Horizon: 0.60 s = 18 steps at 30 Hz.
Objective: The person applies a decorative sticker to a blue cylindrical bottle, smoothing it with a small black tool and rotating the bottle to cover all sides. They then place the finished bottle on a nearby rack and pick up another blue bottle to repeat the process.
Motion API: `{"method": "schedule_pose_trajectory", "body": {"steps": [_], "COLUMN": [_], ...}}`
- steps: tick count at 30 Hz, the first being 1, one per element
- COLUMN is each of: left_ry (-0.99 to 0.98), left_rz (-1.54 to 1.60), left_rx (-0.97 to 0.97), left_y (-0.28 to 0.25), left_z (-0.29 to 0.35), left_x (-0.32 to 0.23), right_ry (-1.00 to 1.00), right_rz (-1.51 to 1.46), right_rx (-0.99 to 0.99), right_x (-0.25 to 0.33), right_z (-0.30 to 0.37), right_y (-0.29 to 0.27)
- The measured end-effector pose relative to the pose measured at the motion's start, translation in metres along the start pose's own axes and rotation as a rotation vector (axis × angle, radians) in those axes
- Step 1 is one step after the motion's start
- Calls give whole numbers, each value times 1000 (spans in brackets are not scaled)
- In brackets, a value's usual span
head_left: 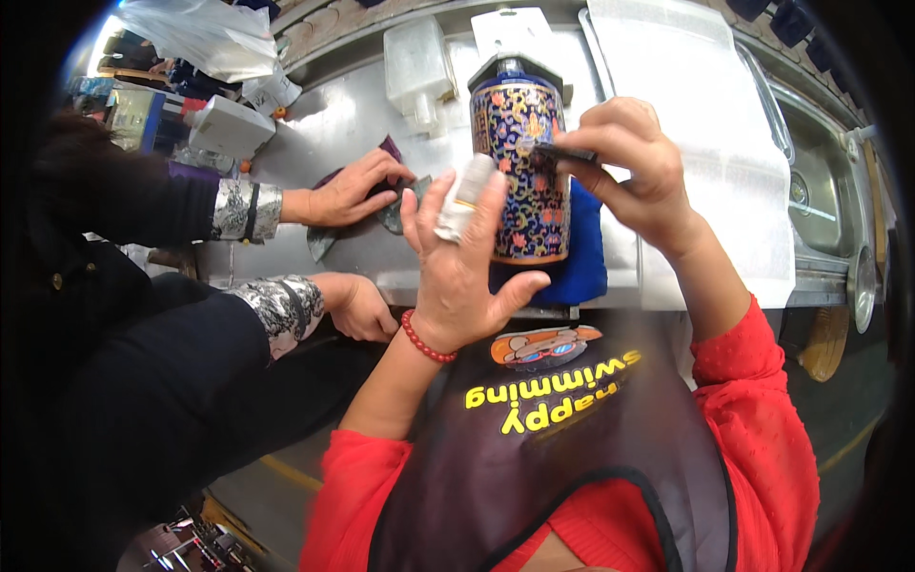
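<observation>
A dark blue cylindrical vase with a colourful floral pattern lies on its side, its neck pointing away from me. A blue cloth is under it. My right hand pinches a small, flat, dark piece against the vase's right side; its exact kind is unclear. My left hand is open at the vase's left side, fingers spread and slightly blurred. White wrapping covers one of its fingers. Whether this hand touches the vase, I cannot tell.
At the left, another person's hand rests on dark cloth. A clear plastic container and a white holder stand behind the vase. White paper covers the metal table at right, beside a sink.
</observation>
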<state>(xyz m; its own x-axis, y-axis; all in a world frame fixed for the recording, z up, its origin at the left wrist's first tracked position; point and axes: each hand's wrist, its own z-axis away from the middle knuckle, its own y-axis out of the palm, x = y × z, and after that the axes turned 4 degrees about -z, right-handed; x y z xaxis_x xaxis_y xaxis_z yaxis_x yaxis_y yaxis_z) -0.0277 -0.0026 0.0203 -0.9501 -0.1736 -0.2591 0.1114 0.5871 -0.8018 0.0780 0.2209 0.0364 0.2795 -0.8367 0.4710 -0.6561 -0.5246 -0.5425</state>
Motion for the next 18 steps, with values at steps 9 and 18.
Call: {"method": "schedule_pose_trajectory", "body": {"steps": [9,18], "left_ry": [-67,-101], "left_rz": [-44,71], "left_rx": [-15,-52], "left_y": [24,37], "left_z": [17,27], "left_x": [4,11], "right_ry": [6,-142], "right_rz": [-445,-329], "right_rx": [238,395], "right_x": [29,30], "right_z": [33,37], "right_y": [-16,-10]}}
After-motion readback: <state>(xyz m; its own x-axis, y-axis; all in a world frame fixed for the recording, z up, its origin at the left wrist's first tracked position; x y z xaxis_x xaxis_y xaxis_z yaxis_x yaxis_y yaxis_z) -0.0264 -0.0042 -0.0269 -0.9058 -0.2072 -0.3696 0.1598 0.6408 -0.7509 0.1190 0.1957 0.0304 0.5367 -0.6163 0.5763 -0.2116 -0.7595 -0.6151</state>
